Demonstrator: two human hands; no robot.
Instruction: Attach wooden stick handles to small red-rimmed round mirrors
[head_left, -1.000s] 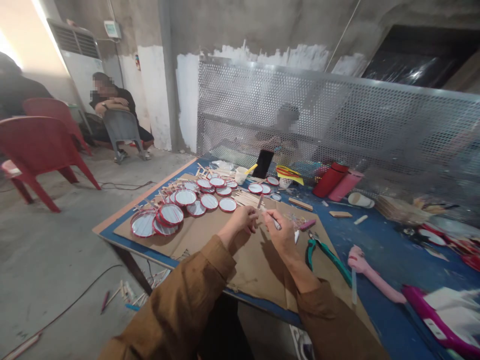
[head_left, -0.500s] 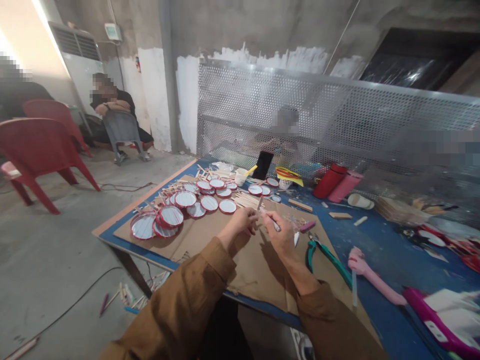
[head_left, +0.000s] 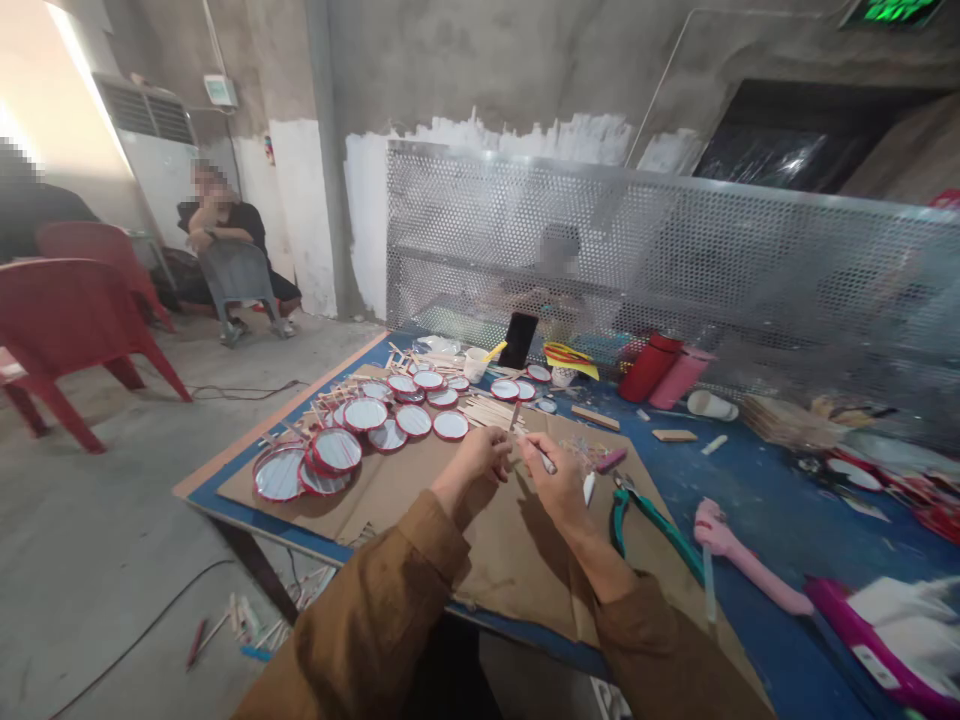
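My left hand is closed on a thin reddish stick that points up from the fingertips. Close beside it, my right hand grips a slim pen-like tool whose blunt end shows between the fingers. The two sets of fingertips nearly meet above a brown cardboard sheet, and where they come together is too small to make out. Several round, red-rimmed discs with pale faces lie to the left of my hands. Thin wooden sticks are spread just beyond them.
Right of my hands lie green-handled pliers, a pink hand-shaped stick and a purple tissue pack. Red and pink bottles, a phone and a cup stand near the perforated metal screen. One seated person is at far left.
The camera view has tilted slightly upward, so the scene sits lower. Both hands keep nearly the same pose and hold. The seated person's hand has risen toward the head.
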